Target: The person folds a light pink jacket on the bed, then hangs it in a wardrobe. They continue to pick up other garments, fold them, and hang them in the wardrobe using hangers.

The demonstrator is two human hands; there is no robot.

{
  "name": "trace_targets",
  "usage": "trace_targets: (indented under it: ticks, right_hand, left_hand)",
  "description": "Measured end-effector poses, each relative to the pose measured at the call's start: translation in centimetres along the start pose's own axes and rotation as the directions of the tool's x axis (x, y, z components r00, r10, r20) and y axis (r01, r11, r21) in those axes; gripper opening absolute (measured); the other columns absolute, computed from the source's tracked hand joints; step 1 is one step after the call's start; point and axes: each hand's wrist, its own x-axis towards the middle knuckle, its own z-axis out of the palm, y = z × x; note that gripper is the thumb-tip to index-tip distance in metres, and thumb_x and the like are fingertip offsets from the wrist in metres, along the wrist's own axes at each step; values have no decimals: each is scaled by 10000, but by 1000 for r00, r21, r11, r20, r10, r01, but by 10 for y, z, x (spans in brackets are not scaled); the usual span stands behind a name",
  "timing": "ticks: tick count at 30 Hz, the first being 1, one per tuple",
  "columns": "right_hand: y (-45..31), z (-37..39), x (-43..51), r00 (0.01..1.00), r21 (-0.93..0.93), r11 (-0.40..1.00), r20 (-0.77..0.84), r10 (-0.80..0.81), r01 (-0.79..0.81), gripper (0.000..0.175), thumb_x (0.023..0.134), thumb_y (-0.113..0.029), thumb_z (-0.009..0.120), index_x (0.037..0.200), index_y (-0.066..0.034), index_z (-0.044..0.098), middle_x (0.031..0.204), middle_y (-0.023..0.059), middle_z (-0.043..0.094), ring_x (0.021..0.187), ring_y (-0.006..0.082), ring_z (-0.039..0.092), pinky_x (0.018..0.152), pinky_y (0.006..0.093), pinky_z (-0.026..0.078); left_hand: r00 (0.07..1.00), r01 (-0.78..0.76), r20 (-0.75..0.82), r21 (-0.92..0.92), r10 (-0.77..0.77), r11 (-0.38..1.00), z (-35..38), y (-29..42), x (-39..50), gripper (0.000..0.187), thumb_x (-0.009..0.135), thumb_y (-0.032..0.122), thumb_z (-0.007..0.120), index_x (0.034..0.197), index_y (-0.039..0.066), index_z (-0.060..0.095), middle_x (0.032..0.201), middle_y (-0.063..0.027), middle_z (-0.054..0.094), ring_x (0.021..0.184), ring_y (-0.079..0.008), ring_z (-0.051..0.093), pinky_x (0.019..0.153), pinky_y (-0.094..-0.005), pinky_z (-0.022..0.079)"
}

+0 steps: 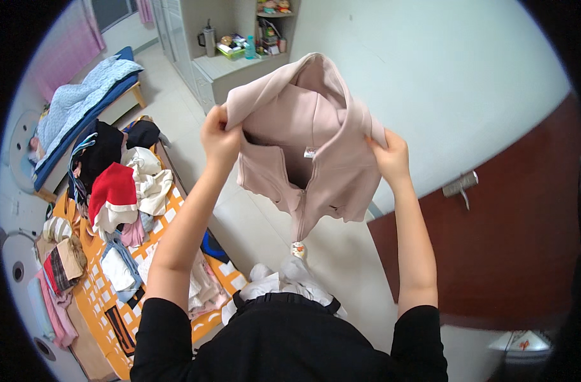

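Observation:
A pale pink hooded zip-up jacket hangs in the air before me, held by both hands. My left hand is shut on the fabric at one side of its hood, and my right hand grips the opposite side. The hood gapes upward between my hands. Below it the front zipper is partly undone, and a small white label shows inside the neck. The lower end of the jacket hangs out over the tiled floor.
To the left is a bed with an orange-and-white patterned sheet, bearing piled and folded clothes. Beyond it a person lies under a blue quilt on another bed. A dark red door with a metal handle stands at right; a cabinet stands ahead.

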Motion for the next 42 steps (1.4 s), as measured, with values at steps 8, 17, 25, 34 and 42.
trace_targets:
  ticks: [8, 17, 25, 34, 42]
  right_hand:
    - [15, 94, 127, 973, 448, 863, -109, -204, 232, 138, 814, 12, 575, 940, 34, 626, 784, 85, 627, 705, 130, 543, 678, 258, 441]
    - [-16, 272, 221, 896, 541, 757, 15, -443, 366, 74, 762, 65, 527, 828, 40, 550, 672, 88, 466, 618, 181, 441, 591, 274, 369]
    - [-98, 424, 301, 969, 617, 761, -9, -245, 198, 146, 772, 65, 543, 906, 46, 597, 774, 84, 568, 724, 160, 524, 678, 255, 411]
    - [-169, 532, 411, 975, 607, 790, 110, -195, 89, 146, 794, 27, 579, 938, 35, 601, 858, 88, 603, 769, 167, 552, 720, 263, 431]
    - [-186, 650, 561, 920, 694, 700, 147, -363, 165, 288, 782, 18, 590, 1070, 6, 594, 1033, 152, 624, 922, 270, 609, 805, 303, 455]
  left_hand:
    - [972, 80, -235, 319, -3, 944, -11, -37, 58, 378, 624, 6, 585, 995, 14, 514, 881, -90, 564, 850, -200, 554, 784, -299, 445]
    - [898, 328, -409, 379, -162, 865, -110, -161, 100, 336, 636, 43, 635, 944, 15, 504, 841, -56, 548, 794, -159, 537, 753, -267, 434]
    - [793, 569, -181, -119, -582, 813, -203, -241, 194, 319, 768, 187, 664, 1026, 24, 570, 902, -33, 597, 819, -146, 556, 738, -280, 445]
    - [845, 473, 112, -616, -523, 631, -204, -295, 347, 761, 828, 282, 649, 1404, 64, 203, 1326, -110, 401, 1225, -234, 391, 1019, -369, 307]
    - [959, 278, 9, -236, -284, 931, -209, -383, 504, 1021, 560, 332, 873, 1266, 65, 185, 1245, -112, 359, 1182, -220, 370, 1000, -364, 307]
